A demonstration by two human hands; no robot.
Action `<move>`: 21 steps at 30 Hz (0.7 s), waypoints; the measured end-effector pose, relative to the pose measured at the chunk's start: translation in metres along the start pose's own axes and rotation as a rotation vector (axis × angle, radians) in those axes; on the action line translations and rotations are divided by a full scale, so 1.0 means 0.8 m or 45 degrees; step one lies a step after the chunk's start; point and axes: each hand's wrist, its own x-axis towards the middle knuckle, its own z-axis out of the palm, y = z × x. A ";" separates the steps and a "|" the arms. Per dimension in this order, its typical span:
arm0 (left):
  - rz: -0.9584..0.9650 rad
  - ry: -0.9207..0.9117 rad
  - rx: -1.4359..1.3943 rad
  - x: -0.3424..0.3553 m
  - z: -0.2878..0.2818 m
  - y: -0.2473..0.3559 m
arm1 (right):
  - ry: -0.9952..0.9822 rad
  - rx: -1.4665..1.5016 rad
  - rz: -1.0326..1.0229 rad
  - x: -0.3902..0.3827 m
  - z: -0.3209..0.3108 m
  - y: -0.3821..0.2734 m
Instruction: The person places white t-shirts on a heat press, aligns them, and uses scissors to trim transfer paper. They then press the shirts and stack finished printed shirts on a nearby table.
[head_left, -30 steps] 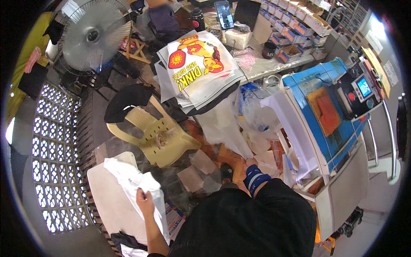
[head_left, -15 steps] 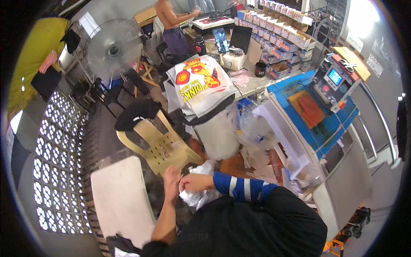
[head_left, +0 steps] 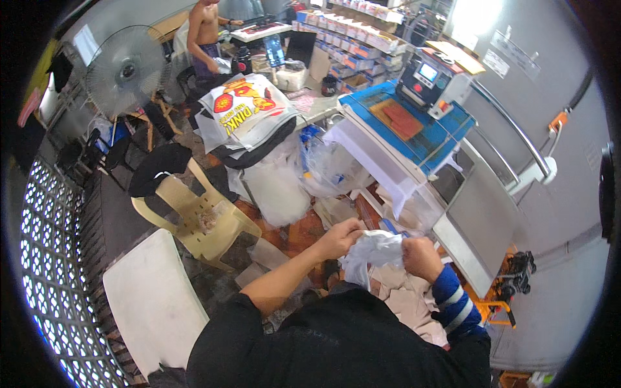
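Observation:
A white cloth (head_left: 375, 251), bunched and partly spread, hangs between my two hands. My left hand (head_left: 343, 238) has its fingers closed on the cloth's upper left edge. Gripping the right end in a fist is my right hand (head_left: 422, 258), its arm in a blue sleeve with pale stripes. The cloth's exact kind cannot be made out. Just below it lies a heap of beige crumpled pieces (head_left: 407, 301), partly hidden by the cloth and my body.
A heat press (head_left: 424, 81) with a blue bed stands ahead right. Printed sheets (head_left: 249, 107) are stacked further left. A yellow plastic chair (head_left: 194, 213) and white tabletop (head_left: 149, 297) are at left. Behind them are a fan (head_left: 127, 70) and another person (head_left: 204, 39).
My view has turned to the right. My hands have moved rightward from near the chair and apart, and the bunched white cloth is now held out between them.

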 end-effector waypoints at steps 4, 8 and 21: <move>0.667 -0.164 0.551 0.071 0.066 -0.010 | 0.306 0.022 -0.135 -0.039 -0.060 -0.038; 0.795 -0.457 0.412 0.138 0.126 -0.017 | 0.546 0.115 -0.017 -0.054 -0.137 -0.036; 0.441 -1.106 1.102 0.181 0.104 0.178 | 0.977 1.267 -0.213 -0.178 -0.271 0.061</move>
